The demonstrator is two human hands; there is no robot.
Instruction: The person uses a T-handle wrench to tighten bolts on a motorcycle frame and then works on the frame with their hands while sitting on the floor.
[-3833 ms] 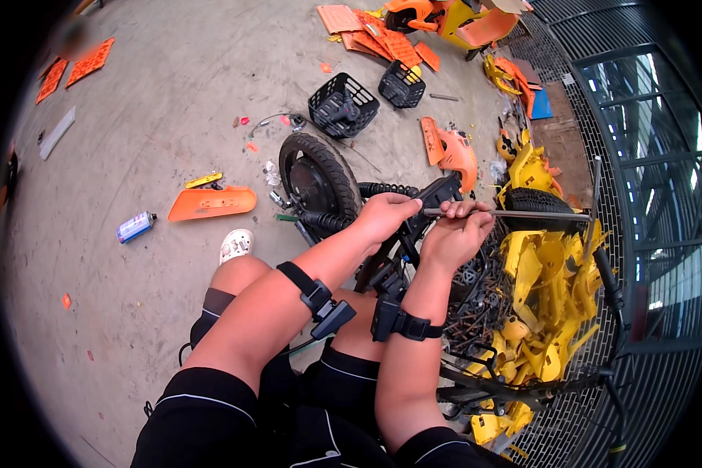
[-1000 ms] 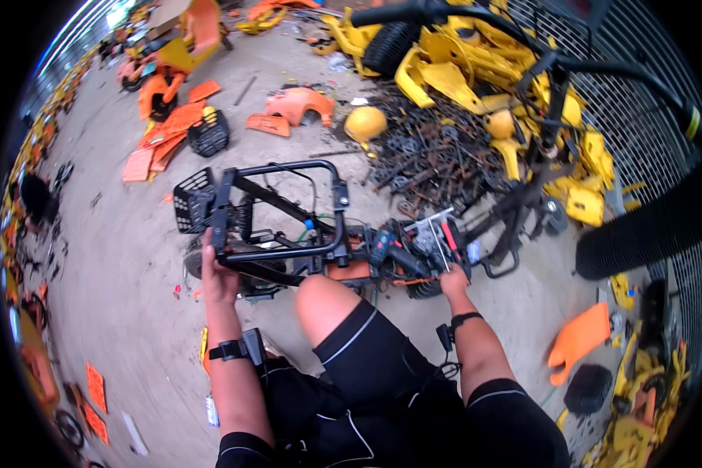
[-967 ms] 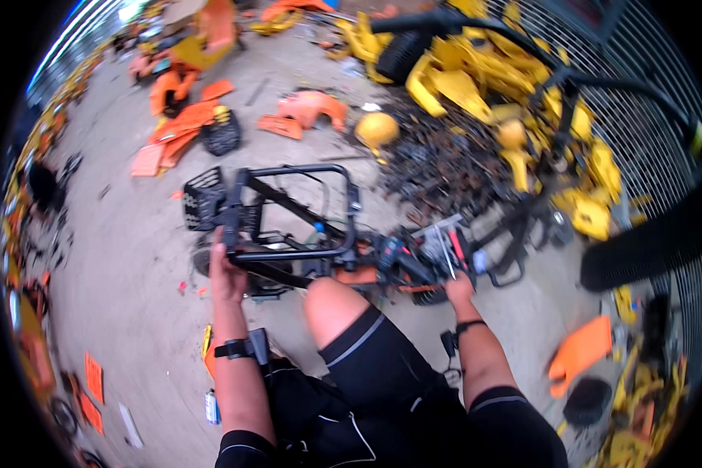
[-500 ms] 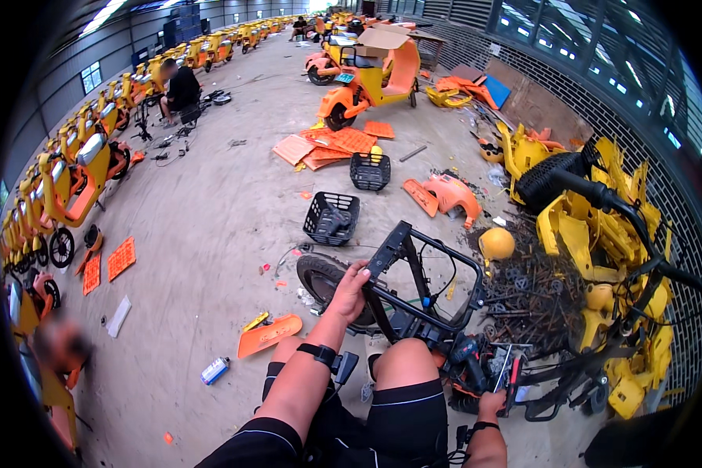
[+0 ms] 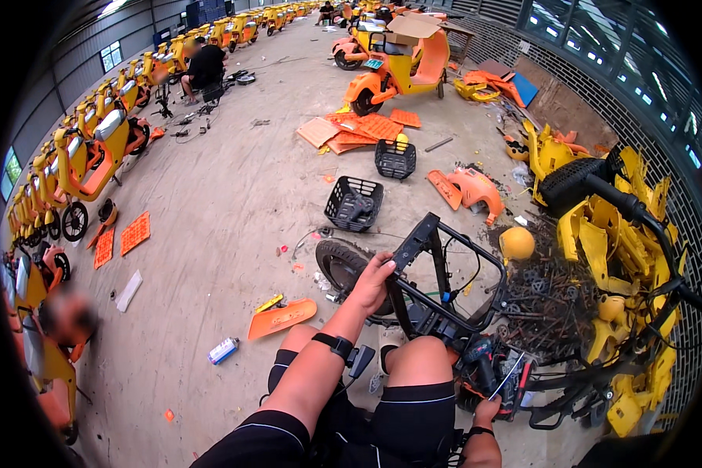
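Observation:
My left hand (image 5: 373, 282) is closed on the top bar of a black scooter frame (image 5: 409, 246), which stands in front of my knees. A black-tyred wheel (image 5: 342, 265) sits at the frame's left side. Low on the right, my right hand (image 5: 487, 410) is closed, with a thin silver rod-like tool (image 5: 508, 376) slanting up and away from it. I cannot make out the tool's tip or grip. Beside it lie a dark cordless drill (image 5: 482, 357) and a long red-edged piece (image 5: 526, 377). The frame's lower end is partly hidden by my knee.
Yellow panels (image 5: 600, 249), bolts and metal scraps (image 5: 546, 304) are heaped on the right, with black handlebars (image 5: 639, 210) above. Black baskets (image 5: 354, 204) and orange panels (image 5: 366, 131) lie ahead. A spray can (image 5: 223, 350) lies left. Scooters line the left; a person (image 5: 204, 66) sits farther off.
The whole view has swung left, so things sit farther right in the picture. My right hand has drawn slightly away from the red-edged piece, and the silver tool slants more. My left hand keeps its hold.

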